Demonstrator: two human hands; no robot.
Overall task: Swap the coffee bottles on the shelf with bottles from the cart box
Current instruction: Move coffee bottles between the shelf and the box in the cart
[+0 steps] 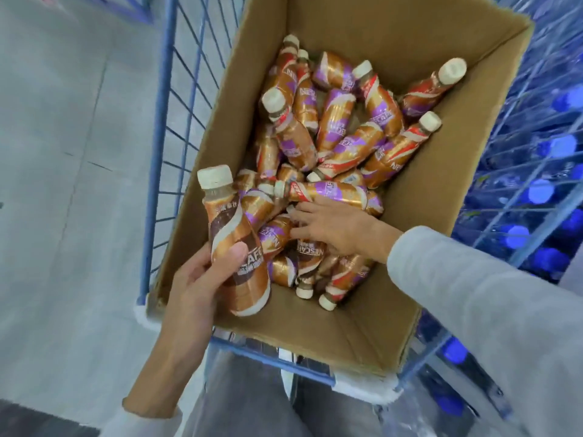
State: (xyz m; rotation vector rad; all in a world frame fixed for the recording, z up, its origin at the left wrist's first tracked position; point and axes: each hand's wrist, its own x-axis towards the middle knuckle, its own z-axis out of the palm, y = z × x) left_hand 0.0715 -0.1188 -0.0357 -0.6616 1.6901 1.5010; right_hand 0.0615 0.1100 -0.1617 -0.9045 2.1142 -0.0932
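Bottle [235, 244] upright, cap up, slightly tilted

Left hand [202, 275] grips bottle [235, 247] over box [426, 216].

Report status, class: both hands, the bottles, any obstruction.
Left hand gripping brown-label bottle over box edge. Right hand down among purple-label bottles in cardboard box, grip unclear. Nothing obstructing.
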